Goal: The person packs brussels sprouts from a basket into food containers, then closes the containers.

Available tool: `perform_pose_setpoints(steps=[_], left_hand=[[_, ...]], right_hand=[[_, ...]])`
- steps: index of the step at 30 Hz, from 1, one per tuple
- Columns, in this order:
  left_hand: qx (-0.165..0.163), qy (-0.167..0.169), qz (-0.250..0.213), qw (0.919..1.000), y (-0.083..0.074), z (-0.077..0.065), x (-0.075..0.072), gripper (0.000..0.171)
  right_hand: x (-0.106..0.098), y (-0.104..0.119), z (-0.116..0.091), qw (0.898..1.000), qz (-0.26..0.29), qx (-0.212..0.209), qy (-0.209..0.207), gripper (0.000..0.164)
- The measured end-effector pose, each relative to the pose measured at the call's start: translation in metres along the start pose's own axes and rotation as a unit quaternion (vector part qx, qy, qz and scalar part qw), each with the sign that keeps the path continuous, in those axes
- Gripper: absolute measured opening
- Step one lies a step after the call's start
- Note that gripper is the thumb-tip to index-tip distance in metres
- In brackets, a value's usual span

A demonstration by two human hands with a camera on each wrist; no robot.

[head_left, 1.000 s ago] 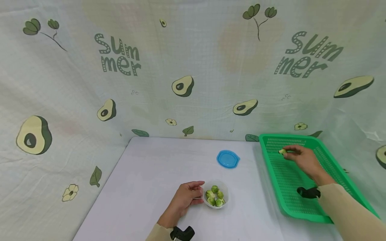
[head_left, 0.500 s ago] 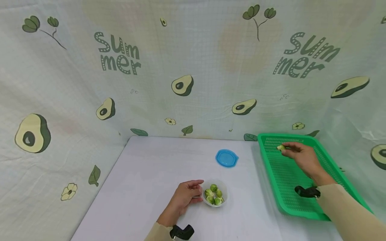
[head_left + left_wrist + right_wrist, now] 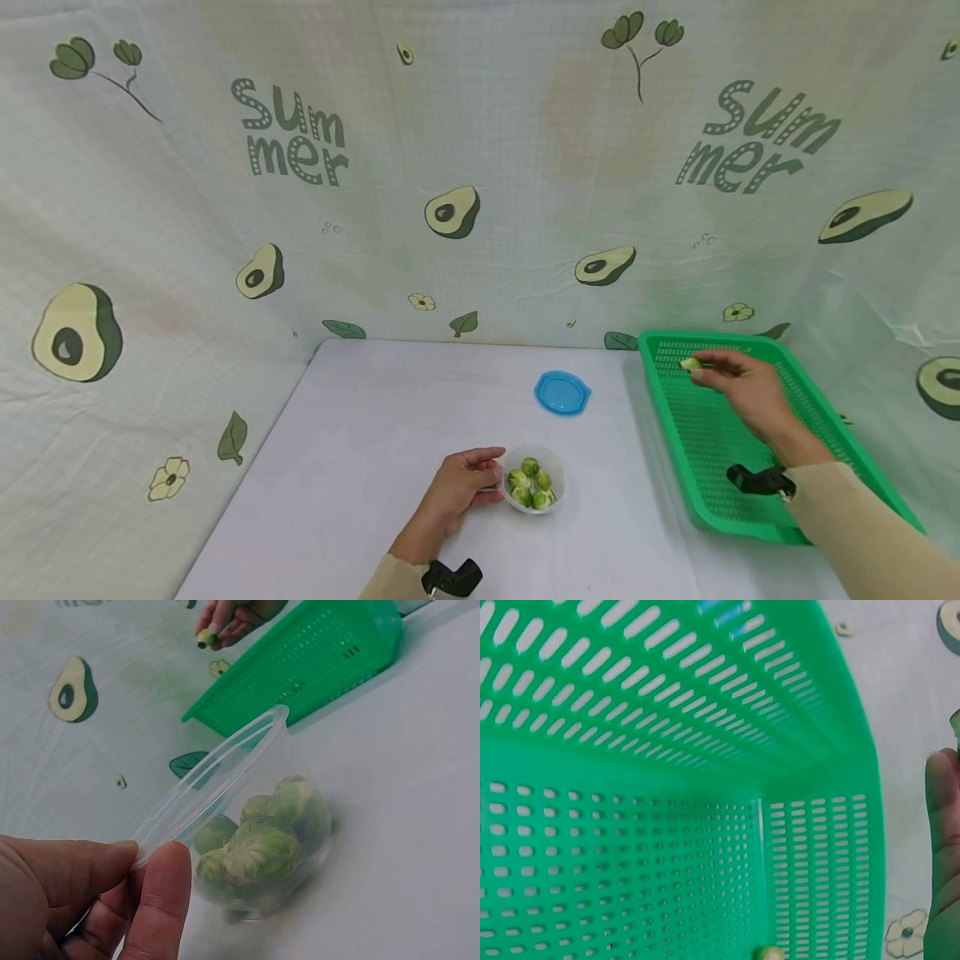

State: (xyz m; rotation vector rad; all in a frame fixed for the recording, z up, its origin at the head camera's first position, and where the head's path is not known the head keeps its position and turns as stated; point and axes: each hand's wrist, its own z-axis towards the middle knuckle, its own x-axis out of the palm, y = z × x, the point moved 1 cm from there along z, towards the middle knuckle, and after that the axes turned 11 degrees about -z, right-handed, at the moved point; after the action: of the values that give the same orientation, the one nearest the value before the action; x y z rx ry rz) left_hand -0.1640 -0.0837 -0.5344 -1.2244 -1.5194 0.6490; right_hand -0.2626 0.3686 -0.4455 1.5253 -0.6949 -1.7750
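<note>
A small clear plastic bowl (image 3: 555, 461) stands on the table with several Brussels sprouts (image 3: 262, 847) inside. My left hand (image 3: 467, 490) pinches its rim at the left side between thumb and finger, as the left wrist view shows close up. Over the far left part of the green basket (image 3: 678, 454), my right hand (image 3: 750, 400) holds a single Brussels sprout (image 3: 691, 364) at its fingertips. The right wrist view catches only the edge of that hand. Low in that view, another sprout (image 3: 771, 953) lies at the basket's corner.
A blue lid (image 3: 562, 393) lies flat on the white table (image 3: 397, 400), between bowl and basket towards the back. Behind the table hangs a printed cloth (image 3: 525, 167) with avocados. The basket's raised rim runs along the table's right side.
The right hand has drifted slightly up and to the left with the sprout, still over the basket. The left hand keeps its place at the bowl; the head view has shifted a little.
</note>
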Motion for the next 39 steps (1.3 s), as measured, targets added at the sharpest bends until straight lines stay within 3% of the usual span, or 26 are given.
perform_pose_setpoints(steps=[19,39], left_hand=[[0.000,-0.001,0.000,1.0000,0.001,0.001,-0.002,0.046],[0.002,-0.001,-0.003,1.0000,0.001,-0.001,-0.002,0.044]], right_hand=[[0.022,0.044,-0.011,0.998,0.057,-0.039,-0.003,0.039],[0.055,0.080,-0.024,0.986,0.155,-0.068,0.003,0.031]])
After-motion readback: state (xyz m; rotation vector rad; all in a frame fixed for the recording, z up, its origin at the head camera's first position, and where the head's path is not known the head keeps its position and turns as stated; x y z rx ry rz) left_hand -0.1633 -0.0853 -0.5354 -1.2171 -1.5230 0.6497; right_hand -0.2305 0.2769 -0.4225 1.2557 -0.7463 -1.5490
